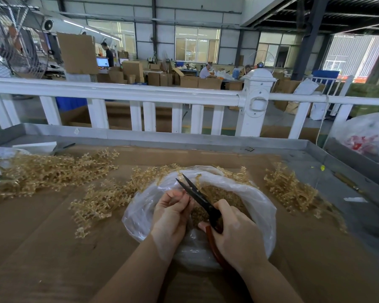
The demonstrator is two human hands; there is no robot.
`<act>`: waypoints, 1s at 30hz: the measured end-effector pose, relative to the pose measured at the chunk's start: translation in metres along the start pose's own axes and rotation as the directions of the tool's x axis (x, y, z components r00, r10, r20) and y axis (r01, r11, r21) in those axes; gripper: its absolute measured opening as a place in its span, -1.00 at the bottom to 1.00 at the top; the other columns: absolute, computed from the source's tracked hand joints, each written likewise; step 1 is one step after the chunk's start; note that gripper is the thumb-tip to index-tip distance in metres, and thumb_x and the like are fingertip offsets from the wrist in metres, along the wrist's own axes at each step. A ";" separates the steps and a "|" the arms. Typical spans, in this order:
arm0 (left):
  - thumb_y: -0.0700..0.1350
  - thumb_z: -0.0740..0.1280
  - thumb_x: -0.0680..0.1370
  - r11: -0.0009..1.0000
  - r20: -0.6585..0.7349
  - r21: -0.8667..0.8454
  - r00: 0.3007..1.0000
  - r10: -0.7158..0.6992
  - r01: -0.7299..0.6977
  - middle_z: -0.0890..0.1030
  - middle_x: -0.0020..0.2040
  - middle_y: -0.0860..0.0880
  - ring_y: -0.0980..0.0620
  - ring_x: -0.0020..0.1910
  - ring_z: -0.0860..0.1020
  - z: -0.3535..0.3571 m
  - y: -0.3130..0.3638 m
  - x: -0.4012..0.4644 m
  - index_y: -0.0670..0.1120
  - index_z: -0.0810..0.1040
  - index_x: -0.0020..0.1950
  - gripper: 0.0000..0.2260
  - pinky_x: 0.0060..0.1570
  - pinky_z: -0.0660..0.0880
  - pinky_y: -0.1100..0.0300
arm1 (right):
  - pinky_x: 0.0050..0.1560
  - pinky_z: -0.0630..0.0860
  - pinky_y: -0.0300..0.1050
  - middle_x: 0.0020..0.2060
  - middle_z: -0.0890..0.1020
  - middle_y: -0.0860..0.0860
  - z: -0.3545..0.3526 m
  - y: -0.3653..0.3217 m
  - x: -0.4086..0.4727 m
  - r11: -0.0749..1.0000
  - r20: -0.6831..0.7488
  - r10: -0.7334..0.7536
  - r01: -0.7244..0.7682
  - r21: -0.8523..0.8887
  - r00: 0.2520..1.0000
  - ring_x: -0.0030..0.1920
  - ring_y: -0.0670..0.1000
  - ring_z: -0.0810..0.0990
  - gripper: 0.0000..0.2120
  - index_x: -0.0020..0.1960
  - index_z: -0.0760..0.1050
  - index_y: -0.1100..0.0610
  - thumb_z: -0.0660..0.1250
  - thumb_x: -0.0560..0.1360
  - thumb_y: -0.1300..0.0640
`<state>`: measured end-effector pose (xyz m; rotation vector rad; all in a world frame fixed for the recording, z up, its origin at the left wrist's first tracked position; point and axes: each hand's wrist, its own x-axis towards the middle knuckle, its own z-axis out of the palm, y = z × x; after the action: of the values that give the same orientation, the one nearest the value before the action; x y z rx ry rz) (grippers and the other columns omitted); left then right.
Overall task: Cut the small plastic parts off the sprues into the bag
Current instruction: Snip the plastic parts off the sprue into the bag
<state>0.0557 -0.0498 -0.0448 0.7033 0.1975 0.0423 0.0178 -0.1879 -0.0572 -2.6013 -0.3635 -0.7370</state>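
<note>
Two hands meet over the open bag [258, 206]: the left hand [173, 212] pinches a sprue [197, 179] (mostly hidden) running up and away, while the right hand [234, 231] grips scissors [195, 194], blades parted, crossing it from the right.

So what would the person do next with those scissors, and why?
Probably close the blades. The right hand holds the scissors with blades parted over the open bag, and the left hand pinches a sprue by them, so a snip should drop a part among the cut parts.
</note>
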 end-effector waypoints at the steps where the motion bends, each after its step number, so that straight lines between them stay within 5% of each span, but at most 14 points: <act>1: -0.48 0.18 0.52 1.000 0.002 0.005 1.000 0.008 -0.008 0.49 -0.22 -0.16 -0.03 -0.22 0.51 0.000 -0.001 0.000 -0.20 0.41 -0.27 -0.75 -0.35 0.58 0.28 | -0.23 0.55 -0.20 -0.19 0.61 -0.10 0.000 0.000 0.000 1.000 -0.011 -0.002 0.003 0.005 1.000 -0.17 -0.09 0.58 -0.62 0.07 0.49 0.02 0.39 0.41 -0.21; 18: -0.44 0.21 0.53 1.000 -0.064 -0.002 0.998 -0.007 0.007 0.67 -0.27 -0.10 0.07 -0.35 0.65 0.002 0.001 -0.002 -0.22 0.59 -0.08 -0.79 -0.36 0.59 0.28 | -0.13 0.55 -0.17 -0.14 0.58 -0.09 -0.004 -0.002 -0.002 1.000 0.012 -0.006 0.006 0.006 1.000 -0.10 -0.07 0.57 -0.64 0.08 0.46 0.00 0.30 0.45 -0.23; 26: -0.44 0.23 0.52 1.000 -0.050 -0.022 0.999 -0.020 0.019 0.58 -0.20 -0.14 -0.04 -0.15 0.58 0.002 0.000 0.000 -0.18 0.44 -0.25 -0.78 -0.26 0.60 0.24 | -0.15 0.55 -0.14 -0.15 0.58 -0.07 -0.005 -0.002 -0.001 1.000 0.011 -0.012 0.012 -0.009 1.000 -0.12 -0.04 0.56 -0.64 0.09 0.47 0.02 0.32 0.45 -0.20; 30: -0.42 0.26 0.52 0.998 -0.053 -0.023 0.996 -0.068 0.067 0.60 -0.27 -0.13 -0.01 -0.23 0.61 0.002 0.002 -0.001 -0.13 0.37 -0.32 -0.72 -0.21 0.60 0.22 | -0.13 0.54 -0.12 -0.14 0.59 -0.04 -0.005 -0.003 -0.001 1.000 0.007 0.000 0.000 -0.030 1.000 -0.09 0.00 0.57 -0.61 0.14 0.49 0.06 0.34 0.45 -0.18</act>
<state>0.0547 -0.0494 -0.0422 0.6739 0.2721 -0.0008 0.0139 -0.1876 -0.0531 -2.6327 -0.3570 -0.7388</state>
